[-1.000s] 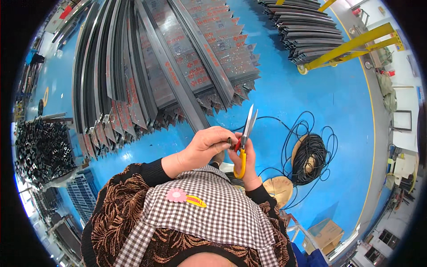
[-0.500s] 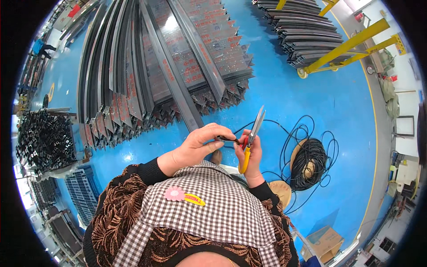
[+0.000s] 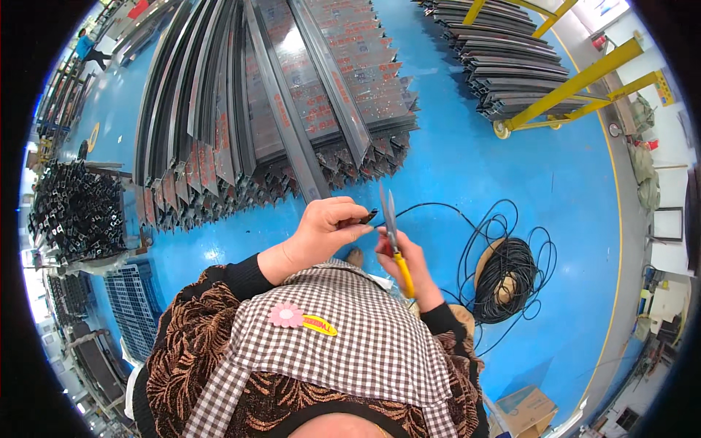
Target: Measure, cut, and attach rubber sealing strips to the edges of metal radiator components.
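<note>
My left hand point(image 3: 321, 230) pinches the end of a black rubber-like strip point(image 3: 370, 217) between thumb and fingers, just beyond the end of a long grey metal profile point(image 3: 288, 124). To its right, my right hand point(image 3: 415, 264) is closed around scissors point(image 3: 394, 237) with yellow and red handles. Their blades point away from me and stand slightly apart, a little to the right of the strip's end. A black cord point(image 3: 445, 206) runs from near my left fingers to a loose coil point(image 3: 509, 281) on the floor at the right.
Stacked angled profiles point(image 3: 212, 175) fill the area ahead. A yellow wheeled rack point(image 3: 577, 84) stands beside more profiles point(image 3: 504, 58) at the far right. Blue plastic crates point(image 3: 133, 296) and bundled black profiles point(image 3: 77, 212) lie left. A cardboard box point(image 3: 527, 410) sits at the lower right.
My right hand has drawn back from the left fingers, and the scissors have swung from pointing rightward to pointing slightly left. My left hand keeps its pinch on the black strip.
</note>
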### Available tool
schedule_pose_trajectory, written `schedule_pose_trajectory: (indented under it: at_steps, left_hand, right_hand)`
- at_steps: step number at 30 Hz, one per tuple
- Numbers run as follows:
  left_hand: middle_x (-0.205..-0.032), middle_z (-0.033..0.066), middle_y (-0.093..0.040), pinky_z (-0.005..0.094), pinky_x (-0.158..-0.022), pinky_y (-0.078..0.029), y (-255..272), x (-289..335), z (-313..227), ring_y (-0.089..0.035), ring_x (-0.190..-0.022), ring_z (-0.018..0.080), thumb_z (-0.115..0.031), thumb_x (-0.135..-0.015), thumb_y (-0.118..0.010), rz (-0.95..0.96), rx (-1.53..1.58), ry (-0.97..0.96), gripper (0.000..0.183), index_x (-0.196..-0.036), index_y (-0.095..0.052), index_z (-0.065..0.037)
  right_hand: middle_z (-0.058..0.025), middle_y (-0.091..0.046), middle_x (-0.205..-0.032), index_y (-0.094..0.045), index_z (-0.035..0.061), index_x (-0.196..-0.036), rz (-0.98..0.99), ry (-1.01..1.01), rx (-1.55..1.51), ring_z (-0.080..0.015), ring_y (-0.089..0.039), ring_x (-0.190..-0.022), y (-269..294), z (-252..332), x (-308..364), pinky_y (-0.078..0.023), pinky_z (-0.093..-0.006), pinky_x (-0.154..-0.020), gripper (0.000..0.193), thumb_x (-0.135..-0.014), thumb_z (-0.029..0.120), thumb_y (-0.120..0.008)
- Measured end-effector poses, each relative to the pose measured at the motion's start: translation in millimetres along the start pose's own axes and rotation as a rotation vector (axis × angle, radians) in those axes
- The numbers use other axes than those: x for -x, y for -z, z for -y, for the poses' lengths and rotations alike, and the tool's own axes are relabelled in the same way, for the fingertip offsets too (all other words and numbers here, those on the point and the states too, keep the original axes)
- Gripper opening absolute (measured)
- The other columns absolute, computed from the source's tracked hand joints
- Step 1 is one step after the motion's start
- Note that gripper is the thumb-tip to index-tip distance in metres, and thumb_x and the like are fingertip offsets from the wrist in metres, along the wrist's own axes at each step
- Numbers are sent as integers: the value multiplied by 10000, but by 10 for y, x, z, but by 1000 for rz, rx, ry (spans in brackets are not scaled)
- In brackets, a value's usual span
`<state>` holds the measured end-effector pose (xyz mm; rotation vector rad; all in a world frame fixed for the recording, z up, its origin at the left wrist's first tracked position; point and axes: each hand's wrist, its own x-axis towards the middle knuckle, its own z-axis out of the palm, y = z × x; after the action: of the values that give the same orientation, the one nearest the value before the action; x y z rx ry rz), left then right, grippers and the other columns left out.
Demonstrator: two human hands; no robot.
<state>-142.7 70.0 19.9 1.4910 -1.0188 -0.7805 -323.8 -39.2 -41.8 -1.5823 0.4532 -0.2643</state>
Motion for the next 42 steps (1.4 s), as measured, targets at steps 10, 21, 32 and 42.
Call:
schedule_pose_trajectory:
  at_steps: [10, 21, 32, 42]
  left_hand:
    - [-670, 20, -515, 274, -534, -401, -138, 25, -46, -490, -572, 166, -54, -688, -685, 207, -463, -176, 140, -823, -649, -40]
    - [-685, 22, -534, 298, -554, -422, -214, 102, -92, -527, -609, 187, -61, -696, -669, 285, -536, -210, 125, -820, -656, -53]
    - [-692, 23, -540, 297, -574, -432, -245, 169, -131, -537, -631, 193, -67, -698, -668, 318, -562, -209, 127, -824, -657, -52]
    - [-693, 24, -545, 300, -578, -434, -274, 176, -168, -536, -634, 196, -59, -694, -667, 365, -564, -247, 131, -824, -661, -51]
  right_hand:
    - [-30, -595, -811, -563, 84, -1135, 292, -17, 510, -163, -516, -627, 995, 420, 321, -413, -271, -591, 414, -737, 96, -674]
    - [-48, -578, -793, -544, 123, -1110, 406, 52, 890, -217, -542, -624, 1138, 676, 465, -409, -319, -565, 375, -756, 162, -664]
    - [-48, -580, -779, -541, 115, -1051, 396, 63, 904, -222, -544, -618, 1115, 691, 569, -409, -325, -554, 312, -760, 150, -647]
    - [-47, -590, -725, -541, 98, -988, 352, 102, 959, -236, -538, -578, 1147, 620, 715, -414, -330, -547, 256, -757, 149, -638]
